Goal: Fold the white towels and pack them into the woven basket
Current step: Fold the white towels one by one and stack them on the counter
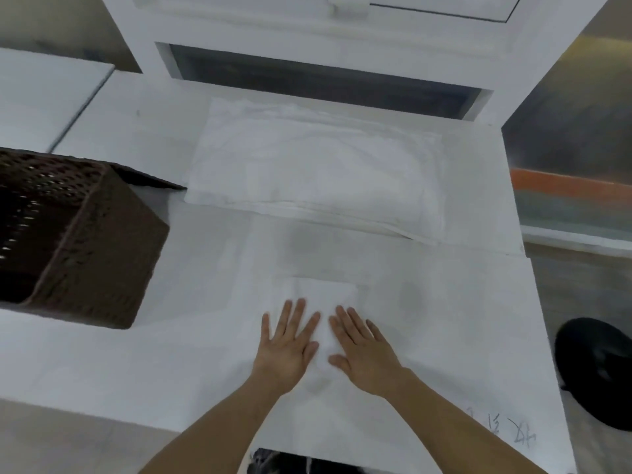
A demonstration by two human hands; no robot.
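A small folded white towel (pixel 323 302) is pressed flat near the front edge of the white desk (pixel 136 364).

The left hand (pixel 286 347) and right hand (pixel 364 350) are laid on it side by side, fingers straight and spread, nothing gripped. A stack of unfolded white towels (pixel 314 169) is seen toward the back edge; the dark brown woven basket (pixel 78 237) stands at the left edge.

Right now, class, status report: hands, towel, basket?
Both hands flat on folded towel. Pile waiting behind. Basket at left, path clear.

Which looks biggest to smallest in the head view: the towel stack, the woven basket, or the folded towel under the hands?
1. Towel stack, largest.
2. Woven basket, though cut off by the frame edge, so unsure.
3. Folded towel, partly covered by both hands, smallest.
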